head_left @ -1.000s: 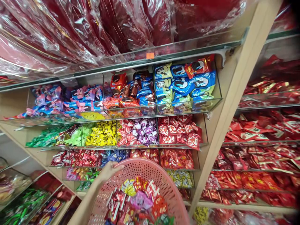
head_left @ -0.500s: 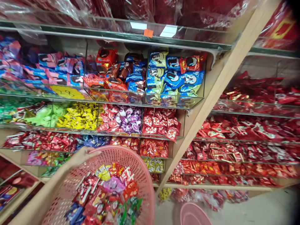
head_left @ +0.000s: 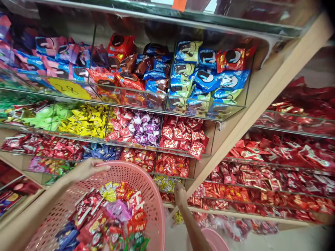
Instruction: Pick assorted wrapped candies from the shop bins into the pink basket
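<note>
Basket [head_left: 154,195] is in front of the lower shelves, tilted so its mouth faces the wearer. Left hand [head_left: 90,169] is closed on the far rim, fingers hooked over the edge; the forearm runs along the basket's left side. Reads as a one-hand carry: rim gives a thin edge to grip, tilt shows the contents. What bears the near side is out of view. Mixed sweets [head_left: 104,223] lie loose in the bottom, dark blue packs [head_left: 68,235] at left, purple pack [head_left: 119,211] near the middle; deep wall should stop spills. Right hand [head_left: 180,195] is out past the basket's right side, by the yellow sweets [head_left: 163,183] on a low shelf, just beside the wooden upright [head_left: 261,101]. Fingers look curled, but blur and angle hide the grip; can't tell if it holds anything or touches the sweets. Arm passes outside the basket, so the two hands don't foul each other. Shelf stock is split by upright dividers, probably to stop kinds mixing; biscuit packs [head_left: 206,80] sit on top behind a clear front, price card [head_left: 68,88] reading 28 facing out. Pink tub [head_left: 214,240] is on the floor, partly behind the right forearm.
</note>
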Demonstrator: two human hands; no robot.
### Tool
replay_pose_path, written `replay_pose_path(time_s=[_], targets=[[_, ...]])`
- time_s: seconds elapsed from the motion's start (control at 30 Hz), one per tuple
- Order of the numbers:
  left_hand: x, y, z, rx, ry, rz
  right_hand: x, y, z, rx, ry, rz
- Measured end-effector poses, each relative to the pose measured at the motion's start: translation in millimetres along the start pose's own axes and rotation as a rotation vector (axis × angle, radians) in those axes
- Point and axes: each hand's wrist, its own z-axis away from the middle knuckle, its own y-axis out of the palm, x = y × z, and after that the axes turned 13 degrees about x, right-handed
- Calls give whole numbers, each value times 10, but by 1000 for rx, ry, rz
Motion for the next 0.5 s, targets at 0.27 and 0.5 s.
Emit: replay_pose_path(time_s=[0.27, 0.5], targets=[[-82, 37, -36, 95, -10, -33, -98, 334, -388, 252, 127, 258], [50, -59, -25, 56, -35, -80, -163, 374, -406, 288, 146, 327]])
